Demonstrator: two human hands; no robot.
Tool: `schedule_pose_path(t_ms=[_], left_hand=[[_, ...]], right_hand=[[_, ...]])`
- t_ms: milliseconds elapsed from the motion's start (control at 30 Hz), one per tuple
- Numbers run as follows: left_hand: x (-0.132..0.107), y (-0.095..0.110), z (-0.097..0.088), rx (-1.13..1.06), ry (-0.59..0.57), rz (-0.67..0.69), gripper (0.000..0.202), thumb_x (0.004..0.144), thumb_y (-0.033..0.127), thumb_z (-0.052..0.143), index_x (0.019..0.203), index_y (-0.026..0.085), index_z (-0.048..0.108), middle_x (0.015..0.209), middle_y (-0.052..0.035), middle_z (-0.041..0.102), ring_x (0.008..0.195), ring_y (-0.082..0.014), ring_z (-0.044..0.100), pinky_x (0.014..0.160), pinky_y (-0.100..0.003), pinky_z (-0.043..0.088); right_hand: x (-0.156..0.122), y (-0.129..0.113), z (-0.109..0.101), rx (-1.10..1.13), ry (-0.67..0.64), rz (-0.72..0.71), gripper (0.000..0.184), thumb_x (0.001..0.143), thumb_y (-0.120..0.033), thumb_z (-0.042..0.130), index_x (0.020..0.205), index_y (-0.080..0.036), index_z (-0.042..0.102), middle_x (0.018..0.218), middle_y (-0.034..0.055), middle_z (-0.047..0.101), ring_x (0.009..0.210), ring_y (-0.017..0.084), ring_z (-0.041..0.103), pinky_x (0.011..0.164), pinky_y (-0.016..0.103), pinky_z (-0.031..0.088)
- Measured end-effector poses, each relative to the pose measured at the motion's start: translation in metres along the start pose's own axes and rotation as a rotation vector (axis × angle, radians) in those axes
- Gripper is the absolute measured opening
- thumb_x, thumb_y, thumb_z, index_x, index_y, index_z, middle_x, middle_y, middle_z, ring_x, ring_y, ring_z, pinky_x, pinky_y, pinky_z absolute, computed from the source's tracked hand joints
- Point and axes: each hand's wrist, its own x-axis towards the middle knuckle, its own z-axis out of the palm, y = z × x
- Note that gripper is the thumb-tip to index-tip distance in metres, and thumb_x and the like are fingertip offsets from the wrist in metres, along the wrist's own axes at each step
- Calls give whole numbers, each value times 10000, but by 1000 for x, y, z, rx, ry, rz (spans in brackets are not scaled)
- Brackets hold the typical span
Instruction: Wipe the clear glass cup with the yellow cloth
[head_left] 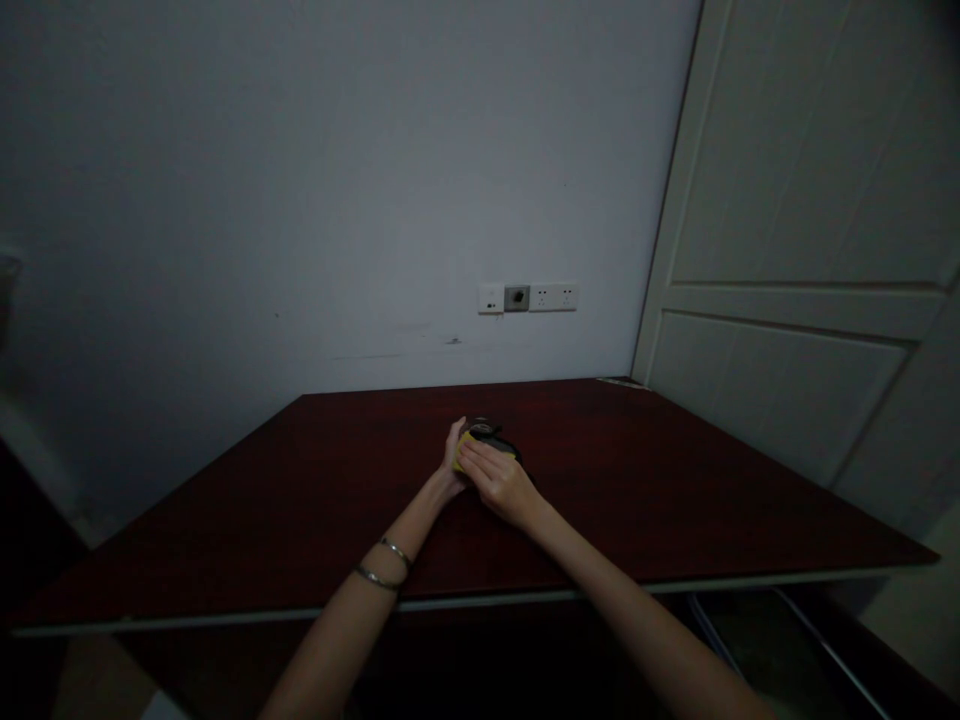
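Both my arms reach forward over a dark red wooden table [300, 500]. My left hand [453, 462] cups the left side of a small yellow and black object [489, 440] near the table's middle, fingers curled round it. My right hand [501, 482] lies on top of the same object, its fingers pressed flat against the yellow part. Most of the object is hidden under the hands and the light is dim, so I cannot make out what it is. Two thin bangles [384, 565] sit on my left forearm.
A plain white wall stands behind the table, with a row of sockets and a switch [528, 297] above the back edge. A white panelled door [810, 250] is at the right. The table's pale front edge [480, 603] runs across the near side.
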Motion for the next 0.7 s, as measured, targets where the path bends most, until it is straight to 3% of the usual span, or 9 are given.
schedule_pose_path(t_ms=[267,500,700], left_hand=[[2,-1,-6,50,-33,16,424,700,516,482,610,112,574,489,-34,588,412,-117,516,378,-201,361],[-1,0,-8,224,-89,-136,568,657,682,368,531,145,504,334,23,417,211,-49,213,244,-185,139],[-4,2,-4,295,-198,-127,647,672,707,265,623,125,542,435,-38,530,217,-41,222,236,-182,158]], right_hand=[[-13,5,-16,-21,-5,-64,293,842,-101,411,1093,-113,561,1100,116,612,1104,201,512,911,362,458],[-27,22,-27,-72,-47,-34,322,841,-76,375,1107,-111,552,1108,111,607,1099,199,516,920,373,449],[-24,29,-40,-114,-11,52,336,831,-57,366,1106,-100,553,1094,130,612,1110,208,507,921,380,450]])
